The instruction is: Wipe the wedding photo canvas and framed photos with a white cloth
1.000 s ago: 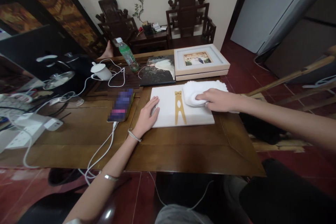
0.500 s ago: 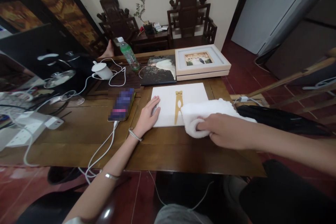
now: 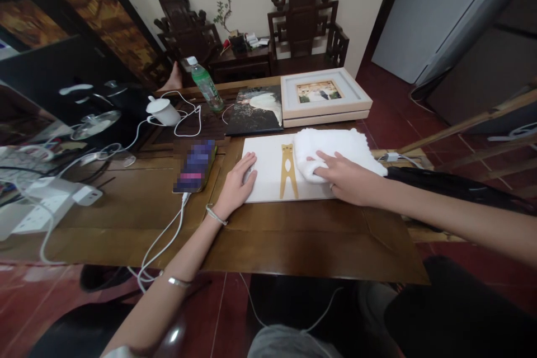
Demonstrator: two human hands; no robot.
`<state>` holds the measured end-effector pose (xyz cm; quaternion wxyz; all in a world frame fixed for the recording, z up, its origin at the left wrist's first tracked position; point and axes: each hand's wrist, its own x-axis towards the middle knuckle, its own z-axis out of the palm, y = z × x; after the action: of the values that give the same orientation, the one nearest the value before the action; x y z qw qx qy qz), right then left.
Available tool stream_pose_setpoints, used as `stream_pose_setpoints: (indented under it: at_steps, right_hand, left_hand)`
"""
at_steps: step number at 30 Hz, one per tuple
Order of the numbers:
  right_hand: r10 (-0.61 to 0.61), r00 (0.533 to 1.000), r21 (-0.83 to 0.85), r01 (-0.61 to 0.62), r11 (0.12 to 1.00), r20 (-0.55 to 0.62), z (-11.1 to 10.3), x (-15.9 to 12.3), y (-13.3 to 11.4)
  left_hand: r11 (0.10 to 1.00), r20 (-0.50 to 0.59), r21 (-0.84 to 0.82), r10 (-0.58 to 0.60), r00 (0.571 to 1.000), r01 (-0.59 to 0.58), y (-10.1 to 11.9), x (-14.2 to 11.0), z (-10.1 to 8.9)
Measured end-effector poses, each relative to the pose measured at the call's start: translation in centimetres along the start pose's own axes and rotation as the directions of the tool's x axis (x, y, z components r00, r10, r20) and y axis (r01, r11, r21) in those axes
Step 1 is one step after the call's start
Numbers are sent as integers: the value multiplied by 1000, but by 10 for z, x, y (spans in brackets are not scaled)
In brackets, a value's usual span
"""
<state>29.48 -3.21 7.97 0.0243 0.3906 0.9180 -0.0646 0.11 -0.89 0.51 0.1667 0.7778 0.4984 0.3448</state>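
Observation:
A flat white board point(image 3: 264, 168) lies on the wooden table, with a long yellow cat-shaped figure point(image 3: 287, 151) on its face. My left hand point(image 3: 238, 183) rests flat on the board's left edge, fingers stretched out. In my right hand point(image 3: 346, 178) is a folded white towel point(image 3: 331, 142), which covers the right part of the board. The towel's left edge lies right beside the cat figure. My right thumb and some fingertips are partly hidden in the towel's folds.
Behind the board are a dark photo panel point(image 3: 255, 114) and stacked light-wood picture frames point(image 3: 356, 95). A green bottle point(image 3: 206, 86), a white lidded cup point(image 3: 163, 113) and a charging phone point(image 3: 196, 168) stand or lie leftward. Cables trail from a power strip point(image 3: 46, 207). Someone's bare foot point(image 3: 173, 78) shows beyond the table.
My right hand has pushed the towel away from me, from the board's near right edge to farther up its right side. Both legs of the cat figure now show. My left hand stays put.

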Motion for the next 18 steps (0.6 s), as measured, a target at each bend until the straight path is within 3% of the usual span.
stream_pose_setpoints:
  at_steps: [6, 18]
  right_hand:
    - [-63, 998, 18, 62, 998, 30, -8, -17, -34]
    - [-58, 998, 15, 58, 998, 38, -10, -16, -25]
  left_hand:
    - [1000, -6, -2, 0, 1000, 0, 0, 0, 1]
    - [1000, -5, -1, 3, 1000, -3, 0, 0, 0]
